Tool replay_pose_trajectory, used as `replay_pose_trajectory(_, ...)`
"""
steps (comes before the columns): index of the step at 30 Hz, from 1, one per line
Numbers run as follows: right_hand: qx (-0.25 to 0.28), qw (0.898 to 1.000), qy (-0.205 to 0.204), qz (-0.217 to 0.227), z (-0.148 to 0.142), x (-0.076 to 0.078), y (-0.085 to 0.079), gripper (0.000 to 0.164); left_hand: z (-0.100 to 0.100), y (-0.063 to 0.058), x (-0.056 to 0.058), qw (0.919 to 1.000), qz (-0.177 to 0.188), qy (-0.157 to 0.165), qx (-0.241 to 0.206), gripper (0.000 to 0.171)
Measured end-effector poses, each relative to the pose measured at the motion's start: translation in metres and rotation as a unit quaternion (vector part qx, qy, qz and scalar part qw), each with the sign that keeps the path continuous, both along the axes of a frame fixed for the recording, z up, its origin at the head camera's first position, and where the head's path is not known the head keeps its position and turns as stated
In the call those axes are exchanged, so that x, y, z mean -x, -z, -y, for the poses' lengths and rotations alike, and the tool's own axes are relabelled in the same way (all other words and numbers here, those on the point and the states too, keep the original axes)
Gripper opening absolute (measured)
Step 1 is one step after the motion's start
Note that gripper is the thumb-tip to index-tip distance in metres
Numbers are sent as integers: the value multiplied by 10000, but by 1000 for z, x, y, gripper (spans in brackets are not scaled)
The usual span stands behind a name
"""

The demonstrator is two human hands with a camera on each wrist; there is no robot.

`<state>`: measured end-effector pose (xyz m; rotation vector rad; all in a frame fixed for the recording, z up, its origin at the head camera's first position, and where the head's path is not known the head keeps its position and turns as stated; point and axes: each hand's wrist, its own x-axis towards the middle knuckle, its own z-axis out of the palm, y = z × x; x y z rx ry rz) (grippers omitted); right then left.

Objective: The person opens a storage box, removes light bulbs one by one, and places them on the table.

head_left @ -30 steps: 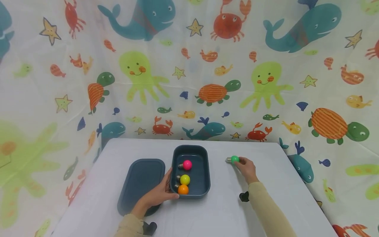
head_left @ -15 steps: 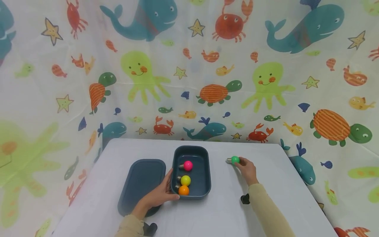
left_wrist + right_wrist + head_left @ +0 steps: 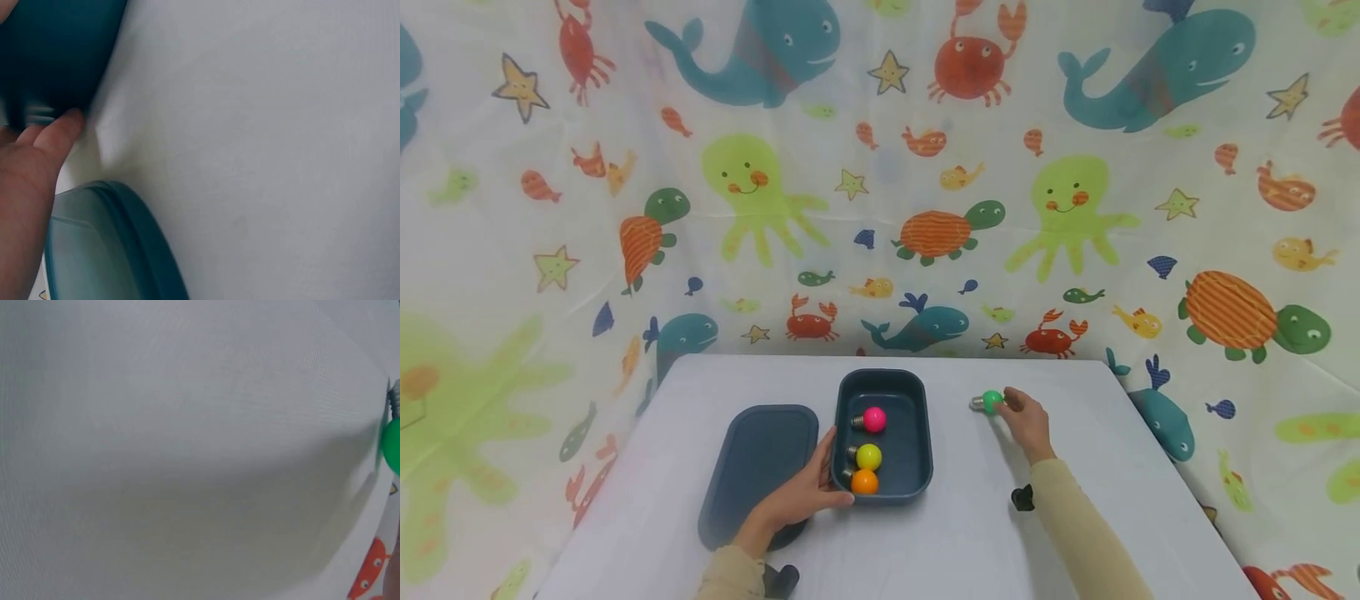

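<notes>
A dark blue rectangular container (image 3: 912, 433) stands on the white table. Pink (image 3: 874, 419), yellow (image 3: 868, 457) and orange (image 3: 864, 482) light bulbs lie inside it, bases pointing left. My left hand (image 3: 801, 492) grips the container's near left corner, fingers along the left wall and thumb at the front; the left wrist view shows a fingertip against the container's wall (image 3: 56, 56). To the container's right, a green light bulb (image 3: 992, 402) lies on the table, base to the left. My right hand (image 3: 1028, 423) is beside its round end, fingers spread apart. In the right wrist view the green bulb (image 3: 392, 447) shows at the edge.
A dark blue lid (image 3: 762, 467) lies flat left of the container, partly under my left forearm. The white table (image 3: 955, 542) ends at a curtain (image 3: 880, 167) printed with sea animals, which hangs behind it and at both sides.
My right hand has loosened from the green bulb, its fingers parting and lifting slightly, while the bulb stays in place. My left hand and the container have not moved.
</notes>
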<state>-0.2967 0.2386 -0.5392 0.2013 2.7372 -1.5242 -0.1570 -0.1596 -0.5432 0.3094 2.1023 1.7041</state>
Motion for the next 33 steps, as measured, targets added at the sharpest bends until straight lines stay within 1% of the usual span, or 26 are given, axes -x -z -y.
replay_pose_trajectory(2, 78, 9997, 16, -252, 3, 2, -3, 53, 0, -1, 0, 10000, -16, -4, 0, 111)
replay_pose_trajectory(4, 262, 9986, 10, -455, 8, 3, -8, 52, 0, -2, 0, 10000, -36, -1, 16, 112)
replay_pose_trajectory(7, 695, 9959, -95, -568, 21, 5, -17, 54, 0, -2, 0, 10000, -23, -23, 30, 112)
replay_pose_trajectory(12, 1269, 9897, -545, -370, 48, 8, -34, 58, -1, -1, -1, 10000, 30, -63, 51, 111)
replay_pose_trajectory(18, 1569, 9820, -1011, -293, 85, 6, -48, 53, -2, 0, -2, 9999, 38, -111, 54, 110)
replay_pose_trajectory(24, 1698, 9759, -1362, -157, 117, 2, -53, 52, -2, 0, -1, 9999, 40, -118, 20, 110)
replay_pose_trajectory(29, 1554, 9723, -1746, 9, 138, -2, -52, 52, -1, 0, -2, 9999, 32, -138, 45, 110)
replay_pose_trajectory(33, 1432, 9716, -1880, 146, 152, -4, -49, 50, -2, -1, -3, 9999, 27, -102, 30, 109)
